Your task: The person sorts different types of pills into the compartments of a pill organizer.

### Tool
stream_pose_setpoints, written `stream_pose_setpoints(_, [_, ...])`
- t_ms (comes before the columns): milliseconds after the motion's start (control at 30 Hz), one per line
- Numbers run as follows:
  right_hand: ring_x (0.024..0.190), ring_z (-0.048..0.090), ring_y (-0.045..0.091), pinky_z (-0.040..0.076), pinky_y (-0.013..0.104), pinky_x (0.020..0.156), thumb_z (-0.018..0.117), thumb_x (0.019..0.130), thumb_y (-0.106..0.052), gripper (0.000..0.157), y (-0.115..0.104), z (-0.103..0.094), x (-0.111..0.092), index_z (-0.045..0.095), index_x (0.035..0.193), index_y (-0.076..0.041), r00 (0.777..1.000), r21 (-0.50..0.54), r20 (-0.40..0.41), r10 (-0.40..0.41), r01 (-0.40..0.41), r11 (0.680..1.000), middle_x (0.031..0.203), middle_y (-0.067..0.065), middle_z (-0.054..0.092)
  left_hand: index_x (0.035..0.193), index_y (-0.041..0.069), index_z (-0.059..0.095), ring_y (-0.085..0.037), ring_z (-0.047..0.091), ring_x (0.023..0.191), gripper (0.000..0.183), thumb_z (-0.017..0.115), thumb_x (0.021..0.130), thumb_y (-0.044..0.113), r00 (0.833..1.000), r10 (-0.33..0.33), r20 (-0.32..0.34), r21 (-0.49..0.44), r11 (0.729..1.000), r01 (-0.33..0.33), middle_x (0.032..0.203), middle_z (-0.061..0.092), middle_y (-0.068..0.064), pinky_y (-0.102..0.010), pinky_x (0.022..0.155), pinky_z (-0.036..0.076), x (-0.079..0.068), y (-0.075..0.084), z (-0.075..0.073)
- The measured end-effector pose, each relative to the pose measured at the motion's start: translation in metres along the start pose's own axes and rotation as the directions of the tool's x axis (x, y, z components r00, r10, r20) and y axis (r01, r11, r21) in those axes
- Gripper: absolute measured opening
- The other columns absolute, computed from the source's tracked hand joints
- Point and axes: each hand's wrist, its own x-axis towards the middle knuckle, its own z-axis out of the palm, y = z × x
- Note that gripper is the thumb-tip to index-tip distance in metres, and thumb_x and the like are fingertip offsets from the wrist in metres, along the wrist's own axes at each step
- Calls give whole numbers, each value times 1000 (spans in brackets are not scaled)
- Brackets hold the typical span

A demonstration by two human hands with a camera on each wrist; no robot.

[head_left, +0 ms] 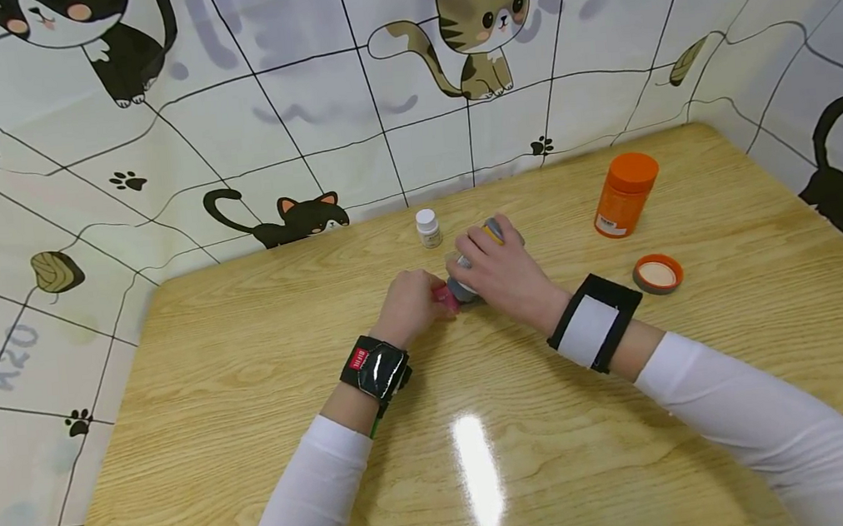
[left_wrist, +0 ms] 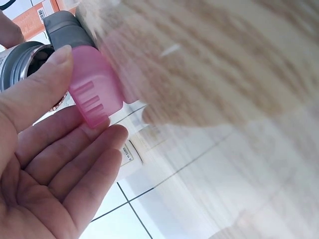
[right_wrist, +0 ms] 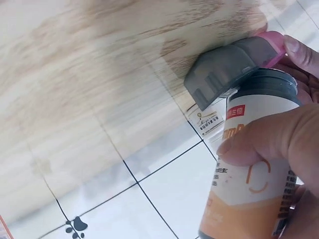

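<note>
My left hand [head_left: 409,307] holds the pink end of a small pink and grey pill box [left_wrist: 97,82] on the table, thumb on one side and fingertips on the other. Its grey part [right_wrist: 219,72] shows in the right wrist view. My right hand [head_left: 504,277] grips a bottle [right_wrist: 244,199] with a white and orange label and a grey threaded neck. That bottle is tilted and uncapped, its mouth close beside the pill box. In the left wrist view the bottle mouth [left_wrist: 37,59] shows dark contents that are too unclear to name.
On the wooden table [head_left: 251,378], a small white bottle [head_left: 429,229] stands behind the hands. To the right are an orange jar [head_left: 625,195] with its lid on and an upturned orange-rimmed lid [head_left: 658,274]. A cat-patterned wall covering [head_left: 334,128] borders the back.
</note>
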Motion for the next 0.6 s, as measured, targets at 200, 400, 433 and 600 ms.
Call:
stream_pose_setpoints(200, [106, 40, 33, 31, 58, 90, 58, 87, -2, 30, 1, -2, -1, 56, 112, -18, 997, 62, 51, 53, -56, 996, 109, 15, 47, 96, 4, 70, -11, 55, 69, 31, 80, 71, 19, 1000, 3, -1, 6, 1000, -3, 80, 67, -3, -22, 59, 44, 0, 0, 0])
stream_pose_setpoints(400, [104, 42, 33, 33, 56, 86, 55, 88, -4, 28, 3, -3, -5, 55, 113, -17, 993, 69, 77, 89, -94, 993, 108, 16, 47, 98, 4, 70, -11, 55, 70, 32, 79, 72, 20, 1000, -3, -3, 4, 1000, 3, 83, 67, -3, -23, 60, 44, 1, 0, 0])
stream_pose_setpoints(433, [104, 42, 34, 33, 56, 86, 56, 88, -4, 29, 4, -3, -6, 55, 114, -17, 991, 75, 91, 99, -106, 992, 108, 17, 47, 98, 4, 70, -11, 55, 70, 33, 79, 72, 20, 1000, -5, -4, 5, 1000, 5, 83, 67, -3, -23, 60, 44, 1, 0, 1])
stream_pose_setpoints(600, [106, 43, 35, 29, 61, 88, 62, 82, -4, 43, 8, -5, -10, 53, 122, -17, 954, 188, 236, 183, -230, 955, 111, 17, 46, 99, 4, 69, -12, 55, 70, 33, 79, 72, 20, 1000, -13, -2, 10, 1000, 13, 84, 67, -4, -22, 61, 44, 0, 0, 0])
